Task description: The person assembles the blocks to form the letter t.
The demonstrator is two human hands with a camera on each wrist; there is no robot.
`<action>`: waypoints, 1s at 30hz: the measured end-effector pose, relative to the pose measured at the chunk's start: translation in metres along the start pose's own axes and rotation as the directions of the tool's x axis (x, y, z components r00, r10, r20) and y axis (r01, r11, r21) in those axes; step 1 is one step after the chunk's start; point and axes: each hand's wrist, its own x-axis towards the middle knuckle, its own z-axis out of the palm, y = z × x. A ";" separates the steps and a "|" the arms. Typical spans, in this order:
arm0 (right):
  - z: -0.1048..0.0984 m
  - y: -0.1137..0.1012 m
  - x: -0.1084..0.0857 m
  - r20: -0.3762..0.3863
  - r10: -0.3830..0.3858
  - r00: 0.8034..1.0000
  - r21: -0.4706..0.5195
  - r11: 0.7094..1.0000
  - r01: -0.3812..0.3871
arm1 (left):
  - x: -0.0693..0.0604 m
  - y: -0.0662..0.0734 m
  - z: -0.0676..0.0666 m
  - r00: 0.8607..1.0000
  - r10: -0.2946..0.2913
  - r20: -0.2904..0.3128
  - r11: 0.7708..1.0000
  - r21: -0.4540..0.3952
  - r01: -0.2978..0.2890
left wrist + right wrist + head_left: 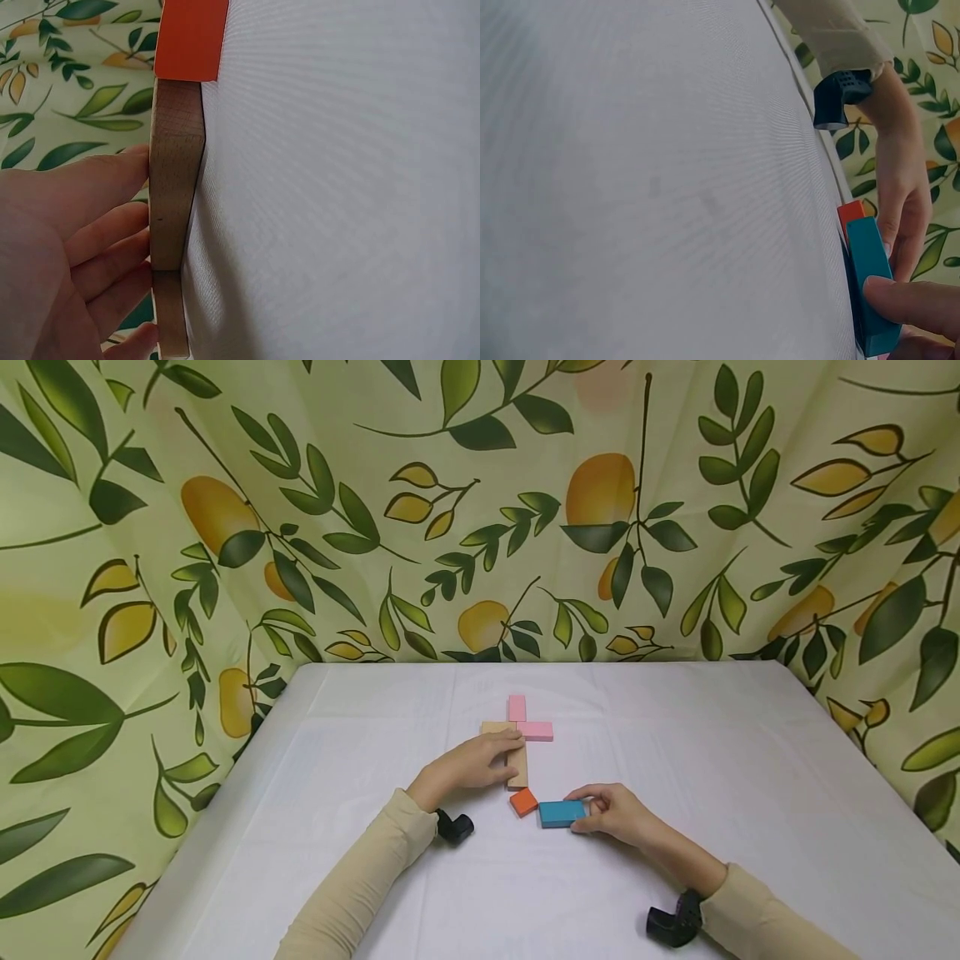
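My right hand (617,814) pinches a blue rectangular block (561,815) by its right end, thumb on the near side. The block's left end lies close to a small orange block (523,802), which is turned at an angle. In the left wrist view, the fingers of my left hand (67,232) rest along the top of the plain wooden blocks (172,202). From the head view, that left hand (476,762) partly covers the upright wooden block (521,758) and the sideways one (495,727). Touching these are two pink blocks, one upright (517,707) and one sideways (537,732).
A white cloth (675,735) covers the table. Behind it and at both sides hangs a curtain (315,568) with leaves and fruit. Each wrist carries a black camera, one on the left (454,827) and one on the right (675,922).
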 end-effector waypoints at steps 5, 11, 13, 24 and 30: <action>0.001 -0.001 0.000 -0.011 0.002 1.000 -0.019 1.000 -0.002 | -0.001 0.001 0.000 1.000 0.006 -0.003 1.000 -0.001 -0.006; 0.004 -0.002 0.001 -0.014 0.002 1.000 -0.041 0.999 -0.002 | -0.001 0.001 -0.002 1.000 0.001 -0.008 1.000 -0.006 -0.001; 0.004 -0.002 0.001 -0.018 0.007 1.000 -0.049 0.999 -0.008 | -0.002 0.002 -0.002 1.000 0.001 -0.007 1.000 -0.006 -0.001; 0.003 -0.003 0.000 -0.019 0.033 0.999 -0.056 0.998 -0.034 | 0.000 0.002 0.000 1.000 0.003 -0.003 1.000 0.018 -0.003; -0.001 -0.002 -0.001 0.025 -0.014 1.000 -0.037 0.999 0.015 | 0.001 0.003 0.001 1.000 -0.005 0.001 0.999 0.042 0.005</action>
